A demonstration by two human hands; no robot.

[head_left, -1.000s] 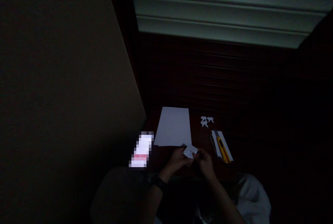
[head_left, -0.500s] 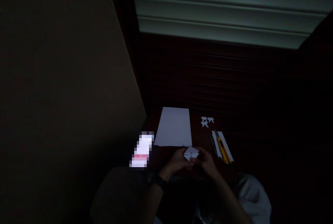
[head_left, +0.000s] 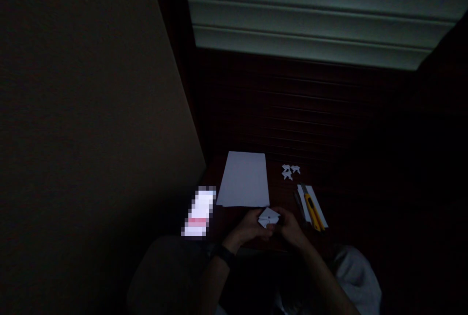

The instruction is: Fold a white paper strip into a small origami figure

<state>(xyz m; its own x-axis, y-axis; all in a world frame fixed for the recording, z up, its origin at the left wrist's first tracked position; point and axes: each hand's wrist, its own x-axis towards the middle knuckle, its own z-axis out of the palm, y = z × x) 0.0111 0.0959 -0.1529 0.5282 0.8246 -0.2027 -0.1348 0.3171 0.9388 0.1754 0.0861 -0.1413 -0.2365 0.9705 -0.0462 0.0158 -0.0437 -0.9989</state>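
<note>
A small piece of folded white paper [head_left: 268, 217] is held between my two hands above the near edge of the dark table. My left hand [head_left: 250, 226], with a dark band at its wrist, closes on the paper's left side. On the other side my right hand [head_left: 288, 227] grips it, fingers bent around the right corner and lower edge. Creases and layered flaps show on the paper's upper face. The undersides of the fingers are hidden, and the dim light blurs fine detail.
White paper sheets [head_left: 244, 178] lie beyond my hands. Three small folded paper figures [head_left: 287, 173] sit at the back right. A yellow utility knife [head_left: 313, 211] rests on a narrow white paper [head_left: 321, 215], beside a dark slim tool [head_left: 299, 205]. A lit, pixelated screen [head_left: 199, 212] glows at left.
The folded paper has tilted slightly, so more of its upper face shows. Both hands keep nearly the same place and grip.
</note>
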